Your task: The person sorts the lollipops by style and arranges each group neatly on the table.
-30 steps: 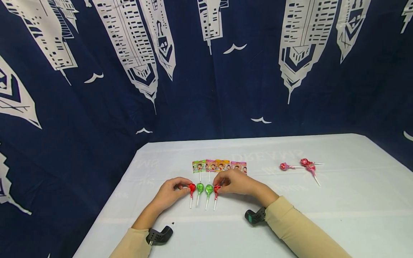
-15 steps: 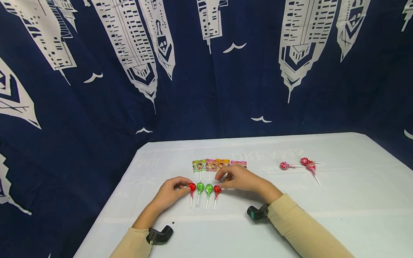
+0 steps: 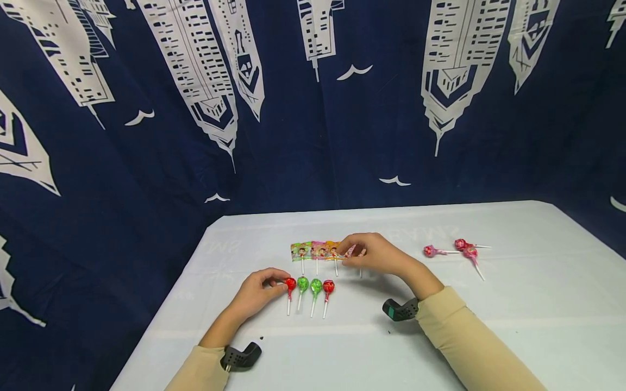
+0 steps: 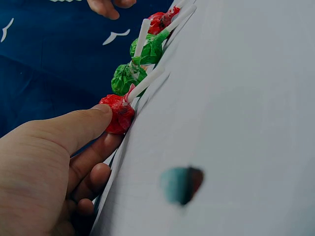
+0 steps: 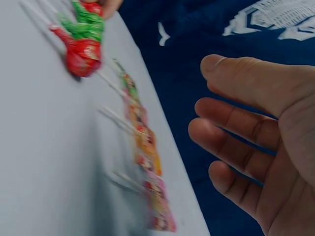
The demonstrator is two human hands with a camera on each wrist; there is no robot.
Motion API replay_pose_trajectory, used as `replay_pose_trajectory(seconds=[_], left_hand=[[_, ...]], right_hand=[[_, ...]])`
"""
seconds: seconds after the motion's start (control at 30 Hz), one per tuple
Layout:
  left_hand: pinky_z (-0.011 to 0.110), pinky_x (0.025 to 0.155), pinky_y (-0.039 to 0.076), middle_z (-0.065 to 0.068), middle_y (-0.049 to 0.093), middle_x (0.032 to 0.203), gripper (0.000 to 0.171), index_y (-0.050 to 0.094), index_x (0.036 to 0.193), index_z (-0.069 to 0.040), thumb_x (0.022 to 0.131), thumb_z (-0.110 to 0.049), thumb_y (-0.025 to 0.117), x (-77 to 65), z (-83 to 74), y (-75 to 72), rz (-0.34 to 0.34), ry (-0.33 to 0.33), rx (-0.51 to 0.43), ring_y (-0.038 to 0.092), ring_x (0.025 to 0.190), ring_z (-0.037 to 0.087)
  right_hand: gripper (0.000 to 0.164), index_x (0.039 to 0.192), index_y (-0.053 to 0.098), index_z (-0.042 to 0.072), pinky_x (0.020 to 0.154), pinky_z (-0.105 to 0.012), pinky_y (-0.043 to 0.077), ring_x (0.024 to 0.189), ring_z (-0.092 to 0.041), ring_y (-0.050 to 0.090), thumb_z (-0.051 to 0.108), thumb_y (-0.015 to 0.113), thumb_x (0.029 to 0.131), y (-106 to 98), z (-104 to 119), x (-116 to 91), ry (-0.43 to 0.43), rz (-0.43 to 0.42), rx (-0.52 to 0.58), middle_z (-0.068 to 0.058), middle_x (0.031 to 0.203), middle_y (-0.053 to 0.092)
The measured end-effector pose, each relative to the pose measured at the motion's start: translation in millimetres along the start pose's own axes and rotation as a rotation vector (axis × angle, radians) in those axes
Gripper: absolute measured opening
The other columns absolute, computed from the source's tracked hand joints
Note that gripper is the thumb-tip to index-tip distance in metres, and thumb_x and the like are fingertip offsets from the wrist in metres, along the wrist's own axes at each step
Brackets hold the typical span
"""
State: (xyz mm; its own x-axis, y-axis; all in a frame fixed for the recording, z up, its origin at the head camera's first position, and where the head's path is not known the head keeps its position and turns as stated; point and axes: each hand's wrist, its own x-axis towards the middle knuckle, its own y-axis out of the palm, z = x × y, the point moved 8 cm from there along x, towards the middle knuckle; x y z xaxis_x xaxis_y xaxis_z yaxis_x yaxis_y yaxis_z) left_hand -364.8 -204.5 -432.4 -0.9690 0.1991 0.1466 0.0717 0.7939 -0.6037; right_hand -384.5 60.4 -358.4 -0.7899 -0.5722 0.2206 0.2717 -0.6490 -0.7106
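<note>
Head view: the left hand (image 3: 261, 291) has its fingers clamped on the red lollipop (image 3: 290, 283) at the left end of a row on the white bench (image 3: 440, 347), beside two green lollipops (image 3: 316, 285), while the right hand (image 3: 373, 254), fingers apart, hovers near the flat-wrapped lollipops (image 3: 319, 250).
</note>
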Motion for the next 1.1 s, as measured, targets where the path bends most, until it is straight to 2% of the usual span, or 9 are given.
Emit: replay_pose_trajectory(seconds=[0.13,0.33,0.47,0.5,0.63,0.73,0.87,0.97,1.1], left_hand=[[0.023,0.072,0.040,-0.002,0.062,0.086,0.018,0.076,0.104,-0.020,0.087,-0.018,0.077,-0.3,0.3,0.1,-0.002,-0.001,-0.003,0.052,0.082,0.013],[0.022,0.071,0.040,-0.004,0.063,0.086,0.018,0.076,0.104,-0.021,0.087,-0.018,0.077,-1.4,1.1,-0.6,-0.011,0.004,0.000,0.052,0.081,0.010],[0.022,0.071,0.041,-0.004,0.065,0.086,0.018,0.076,0.104,-0.019,0.086,-0.017,0.077,-1.2,-0.2,-1.2,-0.013,0.022,0.008,0.053,0.080,0.008],[0.022,0.072,0.041,-0.004,0.065,0.086,0.018,0.076,0.104,-0.019,0.086,-0.017,0.077,-1.2,-0.9,-1.3,-0.013,0.028,0.008,0.053,0.080,0.008],[0.022,0.073,0.041,-0.003,0.065,0.087,0.018,0.076,0.105,-0.018,0.086,-0.018,0.077,-0.4,-2.3,-0.7,-0.002,0.040,0.007,0.053,0.081,0.009],[0.022,0.073,0.041,-0.002,0.064,0.087,0.018,0.076,0.105,-0.018,0.087,-0.019,0.077,0.2,-1.7,-0.5,0.003,0.039,0.007,0.052,0.081,0.010],[0.022,0.073,0.040,-0.001,0.065,0.088,0.018,0.076,0.105,-0.018,0.087,-0.019,0.077,0.1,-0.4,-0.4,0.003,0.035,0.003,0.052,0.082,0.010],[0.022,0.073,0.041,-0.002,0.065,0.088,0.018,0.076,0.105,-0.018,0.087,-0.019,0.077,0.2,0.4,-0.1,0.001,0.028,0.002,0.052,0.082,0.010],[0.022,0.072,0.041,-0.004,0.065,0.087,0.018,0.076,0.105,-0.020,0.087,-0.018,0.077,1.0,-0.3,-0.6,-0.009,0.029,0.015,0.053,0.082,0.009]], right_hand=[[0.027,0.111,0.072,0.015,0.072,-0.029,0.052,0.087,-0.016,0.062,0.018,0.079,0.086,-18.1,-4.9,-4.4,0.016,-0.023,-0.024,-0.007,0.109,0.072],[0.028,0.114,0.071,0.014,0.079,-0.033,0.051,0.092,-0.016,0.064,0.013,0.076,0.087,-40.9,-13.6,-11.8,0.031,-0.032,-0.080,-0.009,0.114,0.071],[0.031,0.117,0.070,0.015,0.077,-0.032,0.051,0.094,-0.018,0.063,0.012,0.076,0.087,-56.8,-21.8,-19.4,0.075,-0.043,-0.099,-0.007,0.115,0.071],[0.031,0.118,0.070,0.015,0.076,-0.031,0.050,0.094,-0.018,0.063,0.014,0.076,0.087,-61.0,-24.2,-21.9,0.092,-0.046,-0.101,-0.006,0.115,0.071],[0.034,0.121,0.068,0.020,0.057,-0.032,0.047,0.095,-0.023,0.060,0.021,0.076,0.088,-77.9,-40.5,-34.2,0.216,-0.056,-0.100,-0.006,0.113,0.068],[0.036,0.122,0.067,0.018,0.054,-0.033,0.047,0.097,-0.025,0.059,0.022,0.076,0.087,-89.1,-51.3,-43.2,0.257,-0.069,-0.114,-0.009,0.113,0.067],[0.038,0.124,0.067,0.012,0.074,-0.031,0.051,0.102,-0.024,0.062,0.020,0.076,0.088,-98.4,-59.7,-50.7,0.229,-0.075,-0.124,-0.011,0.119,0.068],[0.039,0.126,0.066,0.011,0.078,-0.031,0.051,0.103,-0.024,0.062,0.020,0.075,0.089,-102.4,-67.6,-55.8,0.245,-0.068,-0.110,-0.013,0.121,0.067],[0.042,0.130,0.063,0.011,0.080,-0.031,0.049,0.105,-0.025,0.061,0.019,0.073,0.090,-106.5,-82.2,-63.6,0.329,-0.065,-0.090,-0.018,0.126,0.064]])
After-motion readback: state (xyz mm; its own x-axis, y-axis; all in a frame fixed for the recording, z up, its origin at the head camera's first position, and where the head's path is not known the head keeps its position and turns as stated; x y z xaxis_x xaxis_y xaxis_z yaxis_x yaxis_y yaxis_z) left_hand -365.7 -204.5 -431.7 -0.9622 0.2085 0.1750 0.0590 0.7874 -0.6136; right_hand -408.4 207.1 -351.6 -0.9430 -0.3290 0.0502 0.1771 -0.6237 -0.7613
